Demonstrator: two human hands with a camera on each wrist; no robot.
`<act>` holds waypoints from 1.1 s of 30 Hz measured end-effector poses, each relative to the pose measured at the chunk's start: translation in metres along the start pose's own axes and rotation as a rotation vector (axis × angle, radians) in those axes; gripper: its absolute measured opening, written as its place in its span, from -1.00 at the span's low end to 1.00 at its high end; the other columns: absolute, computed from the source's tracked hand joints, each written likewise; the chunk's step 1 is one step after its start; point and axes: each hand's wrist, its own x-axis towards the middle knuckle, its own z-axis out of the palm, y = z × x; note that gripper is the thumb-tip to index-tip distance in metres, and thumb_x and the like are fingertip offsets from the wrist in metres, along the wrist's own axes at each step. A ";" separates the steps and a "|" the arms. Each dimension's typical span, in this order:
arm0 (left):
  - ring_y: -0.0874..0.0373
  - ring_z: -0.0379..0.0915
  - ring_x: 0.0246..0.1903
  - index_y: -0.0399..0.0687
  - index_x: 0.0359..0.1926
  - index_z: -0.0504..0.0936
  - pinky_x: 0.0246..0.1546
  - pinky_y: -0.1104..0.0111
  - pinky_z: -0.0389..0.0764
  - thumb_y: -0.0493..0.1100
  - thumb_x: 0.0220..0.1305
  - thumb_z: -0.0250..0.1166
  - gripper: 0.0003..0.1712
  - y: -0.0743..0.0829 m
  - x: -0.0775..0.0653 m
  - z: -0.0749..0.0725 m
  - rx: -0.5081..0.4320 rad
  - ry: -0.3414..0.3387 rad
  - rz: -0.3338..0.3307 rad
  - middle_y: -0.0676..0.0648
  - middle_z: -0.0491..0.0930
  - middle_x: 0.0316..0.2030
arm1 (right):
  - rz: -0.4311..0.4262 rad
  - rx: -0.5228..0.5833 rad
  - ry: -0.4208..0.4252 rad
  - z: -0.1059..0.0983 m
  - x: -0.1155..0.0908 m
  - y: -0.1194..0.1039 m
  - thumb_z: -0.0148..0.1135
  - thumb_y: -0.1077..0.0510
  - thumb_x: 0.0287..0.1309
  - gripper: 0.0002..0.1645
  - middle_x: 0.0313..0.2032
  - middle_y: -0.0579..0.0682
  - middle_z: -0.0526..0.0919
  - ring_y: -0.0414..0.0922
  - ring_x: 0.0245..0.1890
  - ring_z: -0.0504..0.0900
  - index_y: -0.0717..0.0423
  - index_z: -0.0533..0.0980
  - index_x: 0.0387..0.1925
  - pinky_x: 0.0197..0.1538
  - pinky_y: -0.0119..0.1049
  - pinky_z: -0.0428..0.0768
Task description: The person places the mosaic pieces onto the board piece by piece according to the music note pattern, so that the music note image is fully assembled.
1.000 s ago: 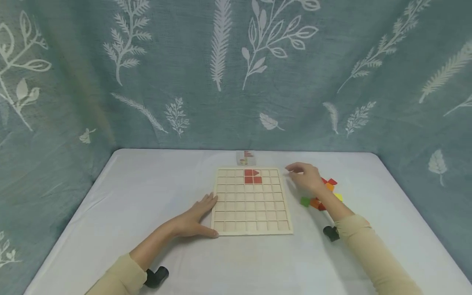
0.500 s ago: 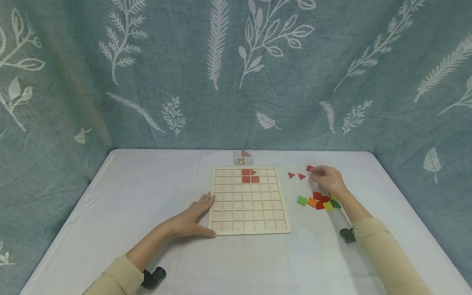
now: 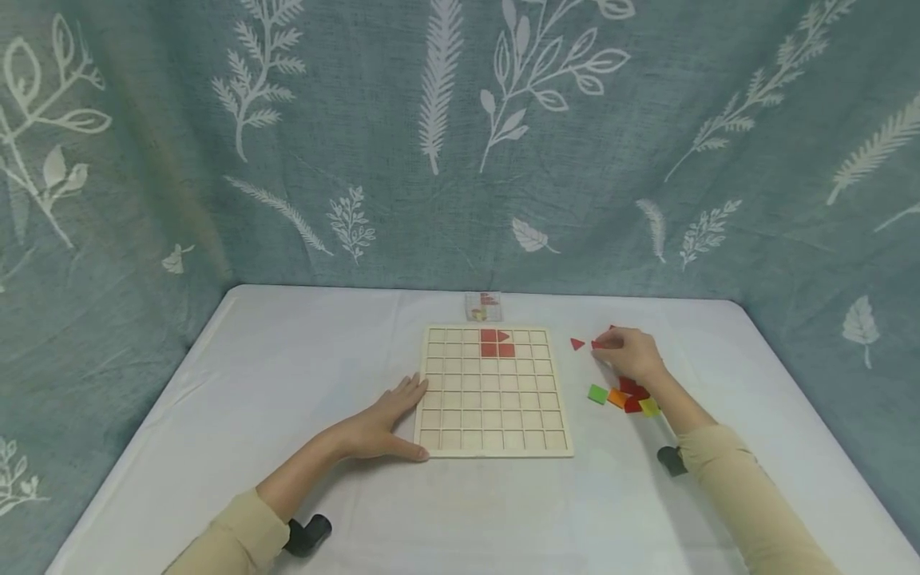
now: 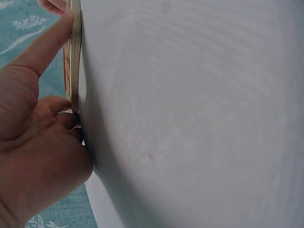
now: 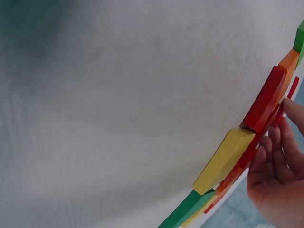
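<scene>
A square wooden grid board [image 3: 489, 407] lies mid-table, with several red pieces [image 3: 489, 343] set into cells near its far edge. My left hand [image 3: 381, 423] rests along the board's left side, thumb at the near corner and fingers stretched out; the left wrist view shows the thumb [image 4: 50, 45] against the board's edge [image 4: 76, 57]. To the right of the board, my right hand [image 3: 628, 351] pinches a small red triangle block [image 5: 279, 115] between thumb and fingers. Another red triangle block [image 3: 577, 344] lies between that hand and the board.
Near the right wrist lie loose blocks: a green one [image 3: 597, 394], an orange one [image 3: 616, 398], red ones [image 3: 632, 405] and a yellow one [image 3: 650, 407]. A small printed pattern card [image 3: 483, 307] lies beyond the board. A patterned curtain [image 3: 402, 200] hangs behind the table.
My right hand first moved right, away from the board's far right corner, uncovering two red triangles. It then came back slightly left and took hold of one. The left hand stays put.
</scene>
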 end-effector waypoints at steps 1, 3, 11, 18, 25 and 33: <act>-0.10 -0.44 0.50 -0.24 0.52 -0.08 0.46 0.03 -0.33 0.12 -0.02 0.50 0.29 0.000 0.000 0.000 0.000 0.000 -0.002 -0.24 -0.24 0.52 | 0.002 0.003 0.001 0.000 0.000 -0.001 0.28 0.12 0.24 -0.60 -0.05 0.27 0.65 0.12 -0.10 0.57 0.32 0.57 0.01 0.01 -0.01 0.62; -0.10 -0.44 0.50 -0.24 0.52 -0.08 0.46 0.03 -0.33 0.12 -0.02 0.50 0.29 0.000 0.000 0.000 0.002 -0.001 -0.003 -0.24 -0.24 0.52 | 0.005 0.024 0.002 0.002 0.001 -0.003 0.30 0.09 0.23 -0.58 -0.06 0.25 0.66 0.11 -0.10 0.59 0.30 0.58 0.01 -0.01 -0.04 0.62; -0.09 -0.45 0.50 -0.22 0.53 -0.09 0.46 0.04 -0.34 0.14 -0.02 0.49 0.29 0.000 0.001 -0.002 0.012 -0.002 -0.016 -0.22 -0.25 0.52 | -0.027 0.150 -0.052 0.022 0.004 -0.044 0.38 -0.05 0.15 -0.58 -0.12 0.08 0.68 0.00 -0.14 0.58 0.12 0.65 -0.04 -0.14 -0.21 0.56; -0.08 -0.45 0.50 -0.21 0.53 -0.09 0.47 0.05 -0.33 0.12 0.00 0.49 0.28 0.004 0.001 0.000 -0.005 -0.006 -0.024 -0.22 -0.25 0.52 | -0.160 0.132 -0.079 0.046 0.005 -0.077 0.40 0.04 0.13 -0.68 -0.21 0.05 0.70 0.00 -0.16 0.61 0.14 0.68 -0.14 -0.08 -0.10 0.58; -0.07 -0.44 0.50 -0.20 0.53 -0.09 0.47 0.06 -0.32 0.12 0.00 0.49 0.27 0.002 0.003 0.001 -0.002 -0.005 -0.014 -0.20 -0.24 0.53 | -0.208 0.088 -0.064 0.054 0.006 -0.087 0.38 0.10 0.14 -0.72 -0.25 0.07 0.70 0.01 -0.20 0.61 0.19 0.67 -0.17 -0.10 -0.06 0.59; -0.07 -0.44 0.50 -0.21 0.53 -0.09 0.47 0.05 -0.33 0.12 0.00 0.49 0.27 0.001 0.002 0.000 0.004 -0.005 -0.014 -0.21 -0.25 0.53 | -0.185 0.106 -0.090 0.054 0.004 -0.088 0.37 0.07 0.16 -0.69 -0.20 0.07 0.70 0.02 -0.12 0.61 0.18 0.66 -0.13 -0.02 -0.03 0.58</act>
